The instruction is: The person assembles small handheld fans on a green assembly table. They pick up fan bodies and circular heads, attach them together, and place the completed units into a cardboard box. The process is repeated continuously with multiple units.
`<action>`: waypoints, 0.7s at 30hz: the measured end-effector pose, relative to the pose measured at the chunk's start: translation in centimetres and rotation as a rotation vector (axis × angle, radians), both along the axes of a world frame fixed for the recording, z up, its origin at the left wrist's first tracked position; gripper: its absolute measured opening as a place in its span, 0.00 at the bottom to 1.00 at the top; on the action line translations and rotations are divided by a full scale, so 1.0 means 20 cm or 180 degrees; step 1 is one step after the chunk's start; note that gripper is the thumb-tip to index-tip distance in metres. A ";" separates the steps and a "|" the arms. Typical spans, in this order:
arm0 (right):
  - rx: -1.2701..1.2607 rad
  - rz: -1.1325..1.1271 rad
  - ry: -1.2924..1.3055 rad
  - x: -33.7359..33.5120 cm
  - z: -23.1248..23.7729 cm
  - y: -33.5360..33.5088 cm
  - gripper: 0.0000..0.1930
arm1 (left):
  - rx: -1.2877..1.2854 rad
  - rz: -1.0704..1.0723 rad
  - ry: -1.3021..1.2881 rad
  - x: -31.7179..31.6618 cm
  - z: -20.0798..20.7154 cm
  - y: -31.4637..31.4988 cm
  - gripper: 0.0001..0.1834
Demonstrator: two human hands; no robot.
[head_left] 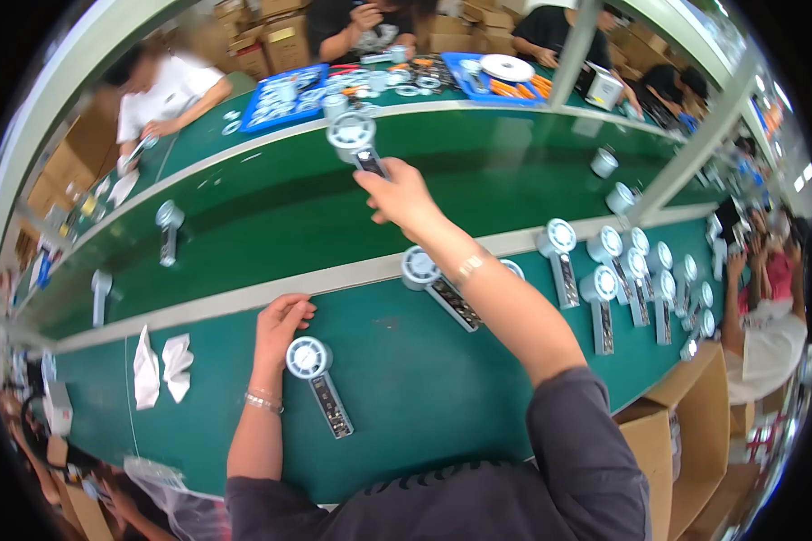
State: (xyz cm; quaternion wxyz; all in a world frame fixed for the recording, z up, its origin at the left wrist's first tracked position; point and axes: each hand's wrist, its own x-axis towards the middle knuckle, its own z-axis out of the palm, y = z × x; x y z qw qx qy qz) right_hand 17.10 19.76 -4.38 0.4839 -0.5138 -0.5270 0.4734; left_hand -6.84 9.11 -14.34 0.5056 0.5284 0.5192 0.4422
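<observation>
My right hand reaches out over the green conveyor belt, its fingers closed round the handle of a light-blue handheld fan. That fan's round head points away from me. Near the front rail, my left hand rests on the bench with loosely bent fingers and nothing in them. Just beside it lies a second fan, its dark circuit board showing in the open handle. Another fan lies partly behind my right forearm, and a further round head peeks out past that arm.
Several fans stand grouped on the bench at right, above an open cardboard box. More fans lie on the belt. White cloths lie at left. Across the belt, people work beside blue trays; a metal post rises at right.
</observation>
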 end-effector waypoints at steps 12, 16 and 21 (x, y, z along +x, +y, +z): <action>-0.0393 -0.0526 -0.3440 0.03 -0.35 0.47 0.16 | -0.0018 0.0098 0.0266 -0.05 -0.08 0.02 0.13; 0.0580 0.0218 -0.3360 0.18 -0.08 0.20 0.16 | -0.0056 0.0122 0.0231 -0.06 -0.08 0.02 0.13; 0.1168 -0.1262 -0.3256 0.75 0.21 -0.46 0.12 | -0.0135 0.0189 0.0220 -0.10 -0.09 0.01 0.14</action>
